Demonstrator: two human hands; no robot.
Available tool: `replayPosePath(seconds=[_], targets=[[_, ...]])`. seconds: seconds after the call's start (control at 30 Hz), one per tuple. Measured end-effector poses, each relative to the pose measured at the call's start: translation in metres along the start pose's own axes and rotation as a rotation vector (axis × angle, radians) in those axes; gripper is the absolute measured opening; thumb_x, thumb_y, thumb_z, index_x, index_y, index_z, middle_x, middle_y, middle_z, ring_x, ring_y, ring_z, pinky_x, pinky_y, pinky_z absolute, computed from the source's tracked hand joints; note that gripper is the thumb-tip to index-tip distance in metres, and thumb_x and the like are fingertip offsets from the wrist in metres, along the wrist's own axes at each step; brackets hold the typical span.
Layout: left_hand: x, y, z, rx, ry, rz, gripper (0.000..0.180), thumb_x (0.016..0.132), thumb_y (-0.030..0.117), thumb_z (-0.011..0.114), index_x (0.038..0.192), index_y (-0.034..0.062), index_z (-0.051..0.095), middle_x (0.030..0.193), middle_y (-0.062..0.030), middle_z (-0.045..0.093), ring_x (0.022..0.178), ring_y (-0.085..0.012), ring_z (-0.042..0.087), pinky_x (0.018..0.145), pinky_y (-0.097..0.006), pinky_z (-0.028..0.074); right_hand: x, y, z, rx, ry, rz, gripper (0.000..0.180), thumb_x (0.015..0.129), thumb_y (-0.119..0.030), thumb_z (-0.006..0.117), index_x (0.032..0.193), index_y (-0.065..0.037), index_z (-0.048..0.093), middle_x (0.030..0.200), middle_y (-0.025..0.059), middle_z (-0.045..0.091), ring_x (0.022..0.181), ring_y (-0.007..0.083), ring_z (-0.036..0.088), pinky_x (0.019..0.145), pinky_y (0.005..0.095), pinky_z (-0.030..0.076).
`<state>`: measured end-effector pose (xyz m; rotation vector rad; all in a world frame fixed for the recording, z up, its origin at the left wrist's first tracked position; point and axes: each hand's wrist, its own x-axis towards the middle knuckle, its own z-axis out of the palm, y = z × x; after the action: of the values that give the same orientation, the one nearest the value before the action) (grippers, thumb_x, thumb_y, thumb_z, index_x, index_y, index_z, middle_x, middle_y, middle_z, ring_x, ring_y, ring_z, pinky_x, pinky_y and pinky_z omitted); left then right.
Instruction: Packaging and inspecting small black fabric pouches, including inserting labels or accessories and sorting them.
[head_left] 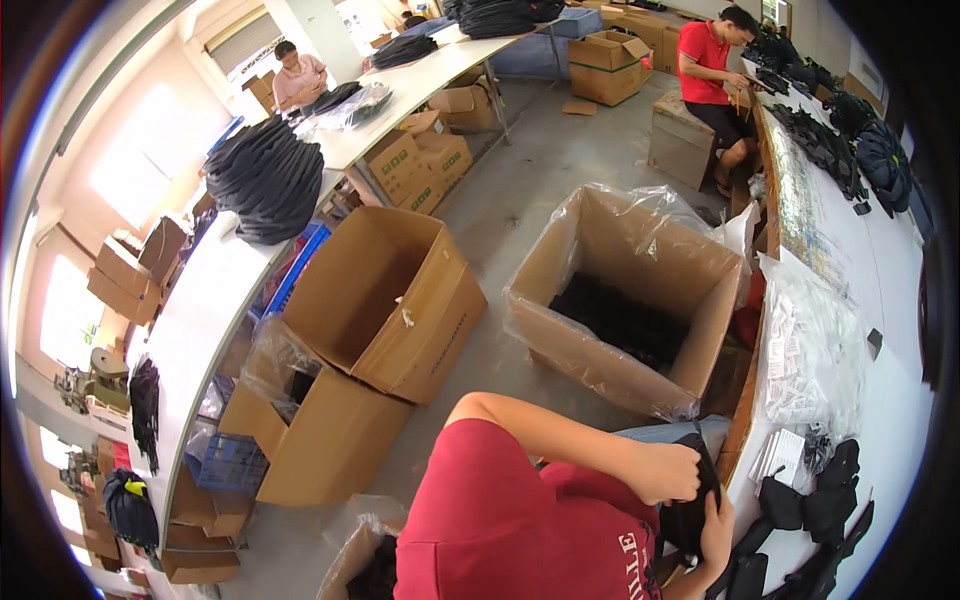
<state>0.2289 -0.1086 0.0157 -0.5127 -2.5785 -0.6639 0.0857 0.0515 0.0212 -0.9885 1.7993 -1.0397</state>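
Observation:
My left arm reaches across to the right, and my left hand (668,473) is closed in a fist at a black fabric piece (684,522). Against the other edge of this piece, my right hand (716,532) grips with bent fingers. The piece is held in front of my body beside the white worktable; its exact kind cannot be made out. To the right of my hands lie several black fabric pouches or straps (783,502) on the table. A small stack of white cards (778,455) sits just beyond them.
Ahead stands an open carton (560,352) lined with clear plastic, black items inside. Another open carton (440,345) is to its left. A clear bag of white labels (815,345) lies on the right table (895,330). Two people (705,75) (298,80) sit farther off.

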Motion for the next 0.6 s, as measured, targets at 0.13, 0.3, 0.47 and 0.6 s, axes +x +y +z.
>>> replayPosePath(seconds=[0.13, 0.3, 0.47, 0.6], targets=[[-0.018, 0.027, -0.008, -0.04, -0.441, -0.062, 0.021, 0.061, 0.012, 0.065, 0.078, 0.0032, 0.056, 0.063, -0.0149, 0.06, 0.066, -0.0337, 0.061, 0.065, -0.042, 0.044, -0.018, -0.022, 0.023, -0.195, 0.126, -0.032, 0.027, 0.094, -0.014, 0.046, 0.109, 0.004, 0.059, 0.088, 0.0154, 0.065, 0.083, 0.0185, 0.059, 0.078, 0.0312, 0.045], [0.002, 0.005, -0.023, -0.372, -0.686, -0.126, 0.02, 0.082, 0.018, 0.06, 0.092, 0.0006, 0.058, 0.081, -0.0197, 0.061, 0.079, -0.0376, 0.059, 0.07, -0.045, 0.047, -0.063, 0.024, 0.037, 0.483, 0.019, -0.189, 0.043, 0.098, -0.024, 0.041, 0.132, 0.001, 0.045, 0.125, 0.0115, 0.054, 0.121, 0.0196, 0.045, 0.104, 0.0314, 0.031], [0.065, 0.004, -0.036, -0.61, -0.842, 0.012, 0.013, 0.085, 0.016, 0.058, 0.093, 0.0054, 0.057, 0.078, -0.0178, 0.062, 0.076, -0.0366, 0.06, 0.064, -0.045, 0.046, -0.117, 0.055, 0.078, 0.438, 0.284, 0.038, 0.061, 0.078, -0.033, 0.073, 0.123, 0.001, 0.05, 0.115, 0.012, 0.056, 0.111, 0.0192, 0.05, 0.099, 0.0315, 0.035], [0.102, -0.017, -0.02, -0.428, -0.795, 0.066, 0.014, 0.085, 0.016, 0.06, 0.091, 0.004, 0.058, 0.075, -0.0171, 0.06, 0.071, -0.0364, 0.059, 0.06, -0.041, 0.045, -0.107, 0.044, 0.08, 0.436, 0.661, 0.106, 0.053, 0.079, -0.034, 0.072, 0.117, -0.002, 0.053, 0.089, 0.0071, 0.059, 0.088, 0.0143, 0.054, 0.087, 0.0283, 0.04]])
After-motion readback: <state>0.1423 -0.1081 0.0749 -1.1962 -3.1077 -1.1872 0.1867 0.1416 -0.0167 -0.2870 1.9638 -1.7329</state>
